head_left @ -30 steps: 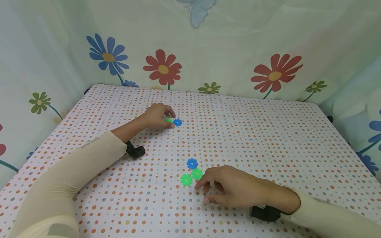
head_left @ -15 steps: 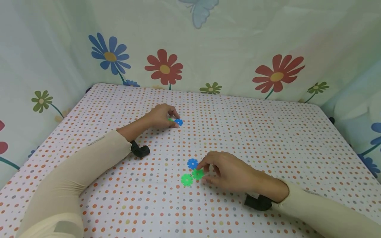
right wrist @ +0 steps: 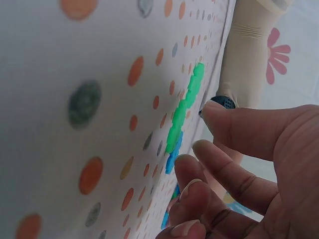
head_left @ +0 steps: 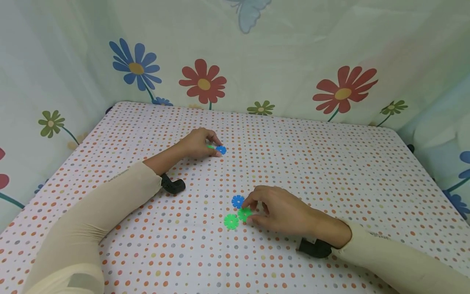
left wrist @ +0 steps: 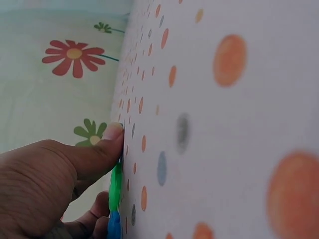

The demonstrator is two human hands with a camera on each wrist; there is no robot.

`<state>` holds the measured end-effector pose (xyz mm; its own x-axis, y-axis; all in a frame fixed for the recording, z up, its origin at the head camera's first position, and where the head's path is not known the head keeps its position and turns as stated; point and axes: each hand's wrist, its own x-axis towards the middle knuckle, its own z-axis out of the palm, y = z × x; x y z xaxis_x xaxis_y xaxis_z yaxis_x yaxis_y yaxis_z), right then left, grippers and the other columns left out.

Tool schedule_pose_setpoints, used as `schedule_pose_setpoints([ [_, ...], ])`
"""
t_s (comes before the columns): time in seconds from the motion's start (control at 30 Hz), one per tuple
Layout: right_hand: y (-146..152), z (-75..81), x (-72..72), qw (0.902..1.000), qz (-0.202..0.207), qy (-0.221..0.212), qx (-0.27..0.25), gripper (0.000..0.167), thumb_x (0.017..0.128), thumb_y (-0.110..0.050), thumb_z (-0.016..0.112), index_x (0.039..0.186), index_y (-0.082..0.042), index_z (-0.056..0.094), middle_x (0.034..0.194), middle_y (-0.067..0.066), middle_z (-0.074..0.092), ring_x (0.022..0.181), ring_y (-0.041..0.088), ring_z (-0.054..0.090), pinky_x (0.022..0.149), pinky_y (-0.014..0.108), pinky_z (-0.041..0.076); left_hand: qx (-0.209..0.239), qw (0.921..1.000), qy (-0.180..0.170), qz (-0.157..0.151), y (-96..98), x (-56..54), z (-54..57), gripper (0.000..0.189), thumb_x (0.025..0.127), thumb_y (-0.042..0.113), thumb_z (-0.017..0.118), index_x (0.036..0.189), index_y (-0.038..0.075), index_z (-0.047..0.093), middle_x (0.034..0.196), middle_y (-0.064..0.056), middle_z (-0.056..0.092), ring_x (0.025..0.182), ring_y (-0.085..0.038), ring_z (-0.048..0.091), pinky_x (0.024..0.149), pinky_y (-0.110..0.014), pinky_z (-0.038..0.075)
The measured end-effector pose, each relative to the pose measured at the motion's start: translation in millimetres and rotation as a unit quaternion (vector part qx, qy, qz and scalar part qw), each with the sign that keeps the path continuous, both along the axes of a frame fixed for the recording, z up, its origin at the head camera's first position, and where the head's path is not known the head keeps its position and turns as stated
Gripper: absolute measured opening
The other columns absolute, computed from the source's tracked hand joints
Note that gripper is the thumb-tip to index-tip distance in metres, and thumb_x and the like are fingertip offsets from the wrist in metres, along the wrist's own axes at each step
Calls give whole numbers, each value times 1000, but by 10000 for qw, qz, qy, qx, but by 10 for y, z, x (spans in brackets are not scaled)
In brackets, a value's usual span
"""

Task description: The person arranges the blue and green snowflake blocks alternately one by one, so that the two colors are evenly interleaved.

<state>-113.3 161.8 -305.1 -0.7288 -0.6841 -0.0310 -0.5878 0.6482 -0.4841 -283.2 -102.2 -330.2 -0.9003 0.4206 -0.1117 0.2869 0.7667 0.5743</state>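
Note:
My left hand (head_left: pixel 198 143) reaches to the far left of the table. Its thumb and index fingertips pinch a blue interlocking disc (head_left: pixel 221 150) at opposite edges. Beside that disc, a green interlocking disc (head_left: pixel 210 147) lies partly hidden under the hand; the left wrist view shows its green edge (left wrist: pixel 115 186) against the cloth, between thumb and fingers. Near the front middle, my right hand (head_left: pixel 280 210) hovers with thumb and index fingertips apart over a notched green disc (head_left: pixel 244 214). A second green disc (head_left: pixel 231 221) and a blue disc (head_left: pixel 238 201) adjoin it, all flat.
A white cloth with coloured dots covers the table (head_left: pixel 330 175). Flower-printed curtains (head_left: pixel 279 53) hang behind it and at both sides. A black wrist-worn device (head_left: pixel 173 185) sits under the left forearm and another black device (head_left: pixel 315 247) under the right.
My right hand has moved up and left to the nearer green disc. The left fingertips have shifted right, from beside the far blue disc onto its edges. The discs lie where they were.

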Motion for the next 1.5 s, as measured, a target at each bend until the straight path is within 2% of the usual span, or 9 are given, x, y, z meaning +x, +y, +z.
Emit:
schedule_pose_setpoints([
  [0.23, 20, -3, -29, 9999, -65, 107, -40, 23, 85, -24, 78, 107, -21, 71, 92, -10, 64, 67, 0, 50, 61, 20, 45, -12, 9999, 95, -79, -5, 12, 5, 32, 84, 37, 79, 110, 21, 71, 126, -9, 63, 120, -27, 56, 101, -44, 46],
  [0.5, 17, -21, -45, 10000, -78, -22, -45, 22, 85, -27, 78, 106, -22, 72, 91, -10, 62, 68, 4, 50, 60, 20, 45, 108, 9996, 223, -114, -5, 41, 10, 29, 84, 35, 79, 108, 19, 72, 125, -9, 66, 122, -28, 57, 103, -46, 45],
  [1.3, -30, -38, -77, 9995, 100, 6, 292, 23, 83, -33, 79, 103, -27, 70, 89, -10, 57, 70, 5, 48, 62, 21, 44, 82, 9996, 234, -110, -8, 31, 9, 30, 85, 35, 78, 109, 19, 72, 125, -9, 65, 121, -28, 57, 102, -45, 46],
  [1.5, -29, -52, -102, 9991, 140, -314, 256, 24, 84, -30, 79, 104, -26, 66, 94, -12, 59, 81, 5, 54, 72, 22, 47, 161, 9996, 192, -112, -7, 32, 4, 30, 85, 34, 79, 109, 18, 72, 124, -7, 66, 120, -27, 58, 102, -45, 45],
])
